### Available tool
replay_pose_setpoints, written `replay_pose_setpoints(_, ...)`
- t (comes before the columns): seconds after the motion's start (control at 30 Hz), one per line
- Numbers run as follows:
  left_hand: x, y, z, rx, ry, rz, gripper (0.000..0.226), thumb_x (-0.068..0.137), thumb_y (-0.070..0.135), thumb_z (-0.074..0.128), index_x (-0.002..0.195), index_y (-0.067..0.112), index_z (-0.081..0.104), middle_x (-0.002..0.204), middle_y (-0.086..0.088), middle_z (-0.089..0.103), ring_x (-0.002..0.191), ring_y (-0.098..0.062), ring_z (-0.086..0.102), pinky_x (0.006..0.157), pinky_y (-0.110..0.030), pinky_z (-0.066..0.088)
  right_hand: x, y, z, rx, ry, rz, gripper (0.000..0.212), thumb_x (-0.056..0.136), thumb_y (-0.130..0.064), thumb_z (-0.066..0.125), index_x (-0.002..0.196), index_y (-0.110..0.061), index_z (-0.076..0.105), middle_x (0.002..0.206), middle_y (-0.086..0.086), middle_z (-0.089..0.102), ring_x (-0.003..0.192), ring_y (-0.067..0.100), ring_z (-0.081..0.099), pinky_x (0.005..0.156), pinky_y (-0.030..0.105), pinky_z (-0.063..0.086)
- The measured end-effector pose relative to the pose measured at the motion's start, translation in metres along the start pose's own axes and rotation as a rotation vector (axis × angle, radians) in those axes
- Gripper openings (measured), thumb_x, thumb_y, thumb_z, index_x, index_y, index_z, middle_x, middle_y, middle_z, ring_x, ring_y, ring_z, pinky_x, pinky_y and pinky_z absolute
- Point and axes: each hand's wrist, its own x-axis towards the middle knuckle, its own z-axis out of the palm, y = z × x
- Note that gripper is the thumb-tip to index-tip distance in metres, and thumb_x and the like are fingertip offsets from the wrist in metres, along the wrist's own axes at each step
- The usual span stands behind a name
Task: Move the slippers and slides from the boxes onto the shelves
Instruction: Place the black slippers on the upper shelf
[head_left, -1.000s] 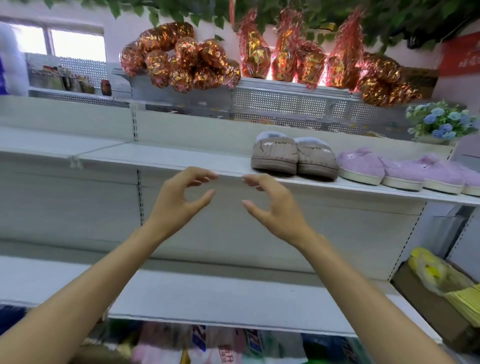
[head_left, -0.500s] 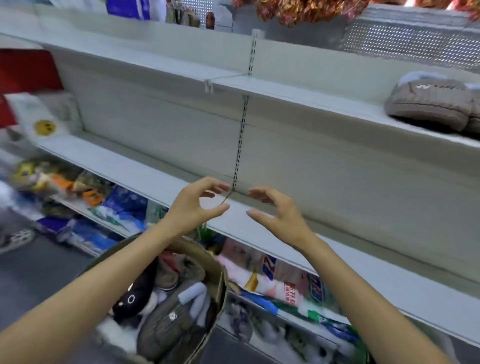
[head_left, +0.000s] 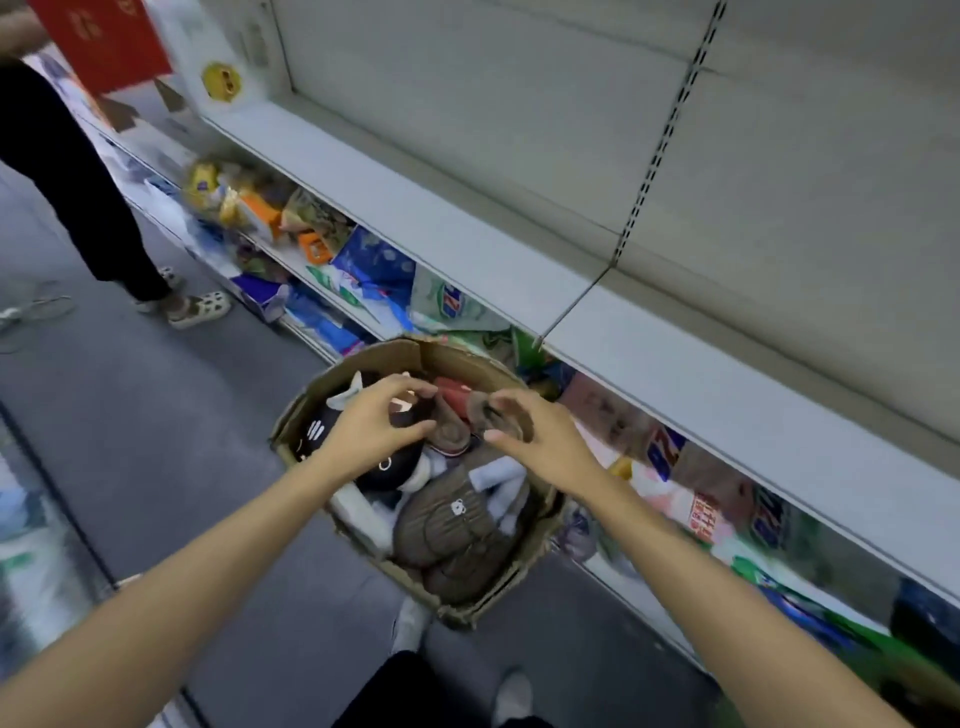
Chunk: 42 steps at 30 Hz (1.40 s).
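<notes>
Grey shelf (head_left: 519, 265) above cardboard box (head_left: 306, 410) on floor (head_left: 156, 441).

Count: 1 box (head_left: 498, 374), centre frame; 2 hands (head_left: 371, 428) (head_left: 540, 441) over it; 1 bystander (head_left: 72, 171), upper left.
</notes>
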Motion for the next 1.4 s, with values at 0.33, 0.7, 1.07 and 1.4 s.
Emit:
replay_pose_setpoints(0.33, 0.035, -0.178, -0.004, 0.018, -0.078, -0.554, 0.065, 0.079, 0.017, 0.081, 0.138, 0.011, 0.053, 0.135, -0.015, 0.056, 0.121, -0.032, 0.057, 0.103, -0.044, 0.046, 0.05, 0.054, 0.145, 0.148, -0.162, 0.452, 0.05, 0.09, -0.029, 0.072, 0.134, -0.013, 0.054, 0.124, 0.005, 0.064, 0.113, 0.018, 0.061, 0.098, 0.028, 0.047)
replay_pose_setpoints(0.7, 0.057, -0.238, 0.003, -0.054, -0.009, -0.827, 0.089, 0.073, 0.046, 0.064, 0.15, 0.015, 0.032, 0.152, -0.012, 0.04, 0.142, -0.041, 0.031, 0.117, -0.052, 0.027, 0.119, 0.052, 0.243, 0.443, -0.114, 0.692, 0.079, 0.075, -0.048, 0.081, 0.139, -0.015, 0.047, 0.136, 0.003, 0.06, 0.124, 0.018, 0.056, 0.107, 0.038, 0.044)
replay_pose_setpoints(1.07, 0.051, -0.226, -0.003, -0.127, 0.042, -0.785, 0.069, 0.086, 0.025, 0.062, 0.151, 0.027, 0.037, 0.154, -0.004, 0.03, 0.143, -0.03, 0.027, 0.118, -0.047, 0.028, 0.136, 0.052, 0.245, 0.77, 0.154, 0.78, 0.065, 0.079, -0.016, 0.083, 0.136, -0.009, 0.051, 0.124, 0.006, 0.068, 0.105, 0.011, 0.069, 0.084, 0.024, 0.058)
replay_pose_setpoints(1.4, 0.059, -0.239, -0.016, -0.182, -0.032, -0.757, 0.036, 0.092, 0.019, 0.066, 0.127, 0.012, 0.06, 0.1, -0.016, 0.065, 0.091, -0.029, 0.064, 0.09, -0.044, 0.053, 0.122, 0.064, 0.22, 0.772, 0.251, 0.814, 0.053, 0.085, -0.02, 0.077, 0.132, -0.021, 0.054, 0.115, -0.007, 0.067, 0.1, 0.01, 0.067, 0.08, 0.024, 0.057)
